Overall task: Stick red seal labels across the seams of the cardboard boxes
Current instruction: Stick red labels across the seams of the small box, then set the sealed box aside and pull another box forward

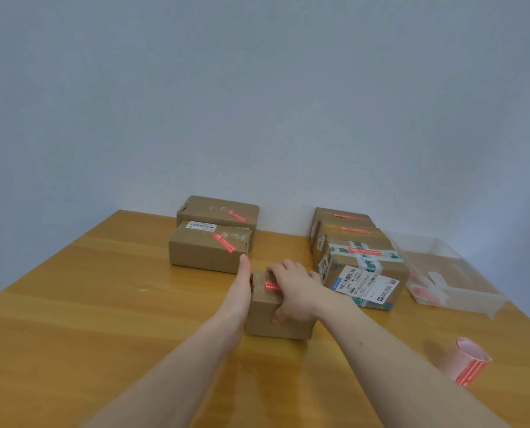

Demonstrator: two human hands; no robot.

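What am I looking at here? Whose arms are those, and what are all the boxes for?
The camera sits on a person's head, so you see their own two arms reaching out over a wooden table. Both hands are on a small box in the middle. The left hand lies flat against its side. The right hand rests on top, thumb curled over the near face, pressing on a red label. More boxes sit behind: two on the left, three on the right, all with red labels. A clear tub and a label roll are at the right.
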